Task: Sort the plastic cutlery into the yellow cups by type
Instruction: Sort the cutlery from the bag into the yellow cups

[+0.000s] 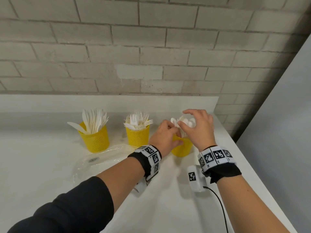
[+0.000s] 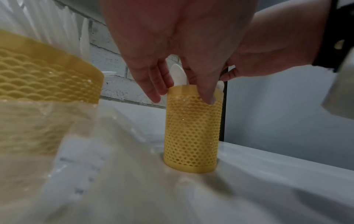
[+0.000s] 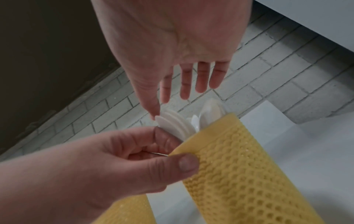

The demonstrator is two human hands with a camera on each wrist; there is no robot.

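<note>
Three yellow mesh cups stand in a row on the white table. The left cup holds white knives, the middle cup holds forks. The right cup holds white spoons. My left hand pinches this cup's rim, thumb on the outer wall, curled fingers against the spoon bowls. My right hand hovers over the spoons with straight, spread fingers; its thumb tip touches the spoon stack.
A crumpled clear plastic bag lies in front of the left and middle cups. A brick wall runs right behind the cups. The table's right edge is close to the spoon cup, with a grey panel beyond it.
</note>
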